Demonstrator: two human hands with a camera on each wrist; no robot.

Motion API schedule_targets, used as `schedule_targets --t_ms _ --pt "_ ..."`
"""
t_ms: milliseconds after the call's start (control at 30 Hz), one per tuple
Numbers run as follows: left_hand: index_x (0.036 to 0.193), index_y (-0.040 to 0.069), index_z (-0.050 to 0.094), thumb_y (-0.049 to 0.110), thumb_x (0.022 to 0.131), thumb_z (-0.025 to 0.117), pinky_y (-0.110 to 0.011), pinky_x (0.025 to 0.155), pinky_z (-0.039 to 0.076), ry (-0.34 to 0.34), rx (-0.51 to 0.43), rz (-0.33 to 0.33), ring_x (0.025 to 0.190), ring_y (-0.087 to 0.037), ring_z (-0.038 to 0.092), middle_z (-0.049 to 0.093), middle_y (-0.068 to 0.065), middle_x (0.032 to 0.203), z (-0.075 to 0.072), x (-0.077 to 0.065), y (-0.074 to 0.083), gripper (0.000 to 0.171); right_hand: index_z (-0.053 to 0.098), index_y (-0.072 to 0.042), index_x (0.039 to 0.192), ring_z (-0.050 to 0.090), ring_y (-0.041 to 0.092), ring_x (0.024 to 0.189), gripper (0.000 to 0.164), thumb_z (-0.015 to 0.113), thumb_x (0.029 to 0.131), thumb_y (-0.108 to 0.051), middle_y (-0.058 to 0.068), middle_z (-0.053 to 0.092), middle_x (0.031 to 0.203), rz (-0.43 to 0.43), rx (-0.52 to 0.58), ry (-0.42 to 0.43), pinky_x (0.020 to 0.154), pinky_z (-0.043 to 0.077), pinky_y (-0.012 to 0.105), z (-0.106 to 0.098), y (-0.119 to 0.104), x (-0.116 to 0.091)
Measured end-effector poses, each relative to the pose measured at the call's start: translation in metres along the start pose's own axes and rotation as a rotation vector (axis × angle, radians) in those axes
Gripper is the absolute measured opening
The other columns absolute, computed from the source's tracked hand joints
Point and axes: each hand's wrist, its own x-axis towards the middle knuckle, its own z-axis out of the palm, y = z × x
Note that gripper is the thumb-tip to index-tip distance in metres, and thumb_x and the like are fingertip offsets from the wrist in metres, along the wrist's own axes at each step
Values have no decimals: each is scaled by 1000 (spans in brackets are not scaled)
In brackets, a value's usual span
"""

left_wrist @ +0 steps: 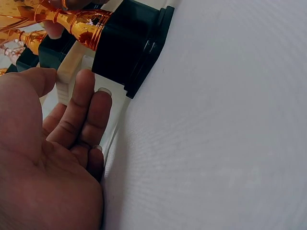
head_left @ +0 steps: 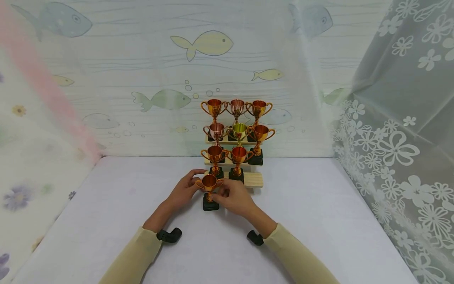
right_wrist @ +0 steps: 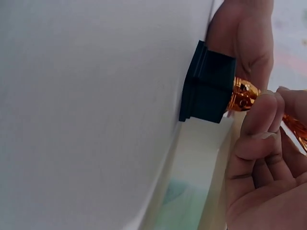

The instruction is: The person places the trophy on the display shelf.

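Note:
My right hand (head_left: pixel 237 198) pinches a small orange-gold trophy cup (head_left: pixel 209 183) by its stem between thumb and fingers. The trophy is upright, its black square base (right_wrist: pixel 208 86) down at the white tabletop, in front of a stepped wooden stand (head_left: pixel 253 180). My left hand (head_left: pixel 185 188) is at the left end of the stand's lowest step, fingers loosely bent. In the left wrist view its thumb tip lies right at the end of the wooden board (left_wrist: pixel 72 64), with the other fingers beside and below it. Two more orange trophies, one of them a red-bowled cup (head_left: pixel 239 155), stand on that lowest step.
Higher steps hold several more trophies, among them a pink cup (head_left: pixel 216 131), a yellow-green cup (head_left: pixel 239 132) and an orange cup (head_left: pixel 259 108). A fish-patterned curtain (head_left: pixel 142 71) hangs behind. White floral lace (head_left: pixel 393 146) drapes at the right.

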Motion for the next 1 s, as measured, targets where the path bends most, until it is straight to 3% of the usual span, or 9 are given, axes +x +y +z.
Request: schedule_targets --t_ms 200,633,1000 --pt "147 11 42 13 106 50 -33 89 47 -3 8 27 97 -21 65 72 -9 106 0 0 0 43 72 -16 98 56 8 57 14 79 87 -21 -8 64 69 0 14 -20 52 45 24 4 1 2" --pt "146 14 43 12 106 50 -27 88 45 -2 6 13 105 -18 63 71 -12 113 0 0 0 41 71 -12 103 55 8 61 17 77 88 -18 -7 62 71 8 11 -30 54 46 24 4 1 3" --pt "145 15 43 17 106 51 -38 90 48 10 6 -7 95 -26 67 72 -10 104 1 0 2 40 70 -13 99 56 11 65 13 77 87 -15 -3 63 74 1 28 -46 59 48 25 -8 -3 1"
